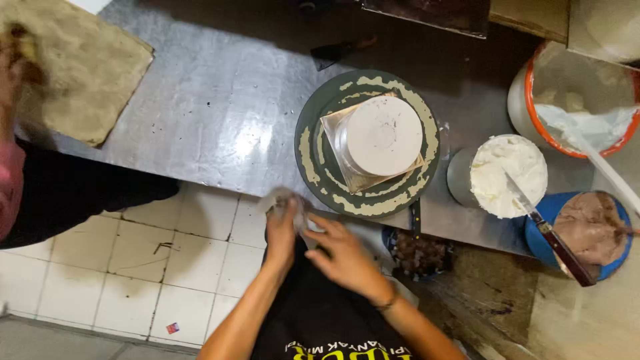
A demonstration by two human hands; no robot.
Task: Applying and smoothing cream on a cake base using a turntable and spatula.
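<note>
Looking down: steel counter (220,113) above, tiled floor (133,260) below, person's dark shirt at 6 o'clock.
Left hand (281,230): fingers curled shut around a small blurred pale wad (280,200); can't tell what it is.
Right hand (343,257): fingers stretched loosely toward 10 o'clock, fingertips at the left hand; contact with the wad can't be judged. Dark band on the wrist.
Wad location: at the counter's near edge, 7 o'clock of the turntable.
Turntable (313,160): dark round, ringed with smeared pale cream, frame centre.
Cake (383,137): round, pale-topped, on a square gold board (333,123) on the turntable.
White cream tub (507,175): 3 o'clock of the turntable, knife (550,233) with a dark handle resting in it.
Brown cream tub (590,230): blue-walled, 4 o'clock, just beside the white one.
Orange-rimmed bucket (533,100): 2 o'clock, plastic liner inside.
Cloth (87,67): tan, 10 o'clock corner of the counter.
Other person: pink sleeve (10,187) at 9 o'clock edge, blurred.
</note>
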